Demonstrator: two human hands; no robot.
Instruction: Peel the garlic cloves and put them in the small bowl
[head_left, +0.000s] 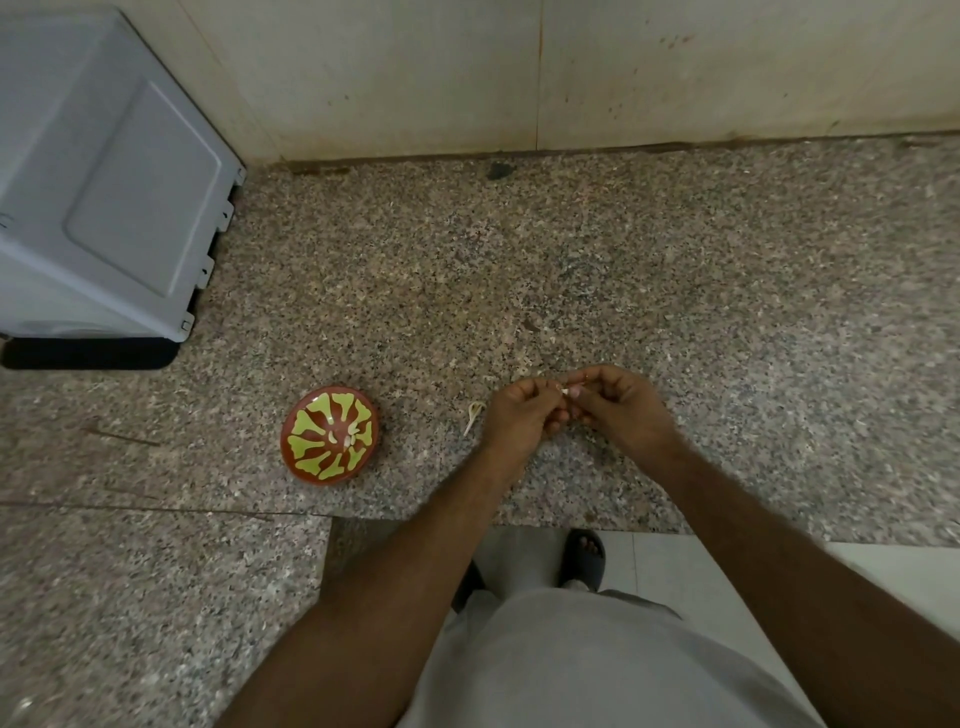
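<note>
Over the speckled counter (675, 270), near its front edge, the left hand (519, 415) and right hand (623, 410) met, fingers curled, together pinching a garlic clove (565, 388). Bare stone lay open from there to the back wall (519, 78). The small bowl (331, 435), holding peeled cloves, sat well left; a peel scrap (474, 415) lay beside the left hand. A grey appliance (104, 182) filled the far-left corner.

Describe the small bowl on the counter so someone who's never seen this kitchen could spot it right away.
Start at the grey appliance standing on the speckled granite counter. In front of it and to its right, left of the person's two hands, sits the small bowl. It is round, red-brown with yellow-green petal shapes, and holds a few pale peeled cloves.
</note>
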